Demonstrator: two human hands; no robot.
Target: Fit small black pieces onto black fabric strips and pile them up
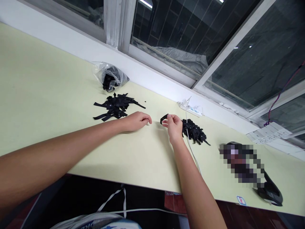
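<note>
My right hand [174, 126] pinches a short black fabric strip [163, 118] between thumb and fingertips, raised a little over the table. The strip bends in a curve to the left of the fingers. Beside that hand, on the right, lies a pile of black strips [194, 131]. My left hand [137, 121] is closed with the fingers curled near the tabletop; whether anything sits inside them is hidden. Just behind and left of it spreads another pile of black strips [116, 105], some with small pale dots.
A clear plastic bag [111, 76] of black pieces stands by the wall. A white power strip [190, 108] lies at the back, its white cable [190, 146] crossing the right pile. A black headband-like device [269, 190], partly pixelated, rests at the right on the pale table [147, 159].
</note>
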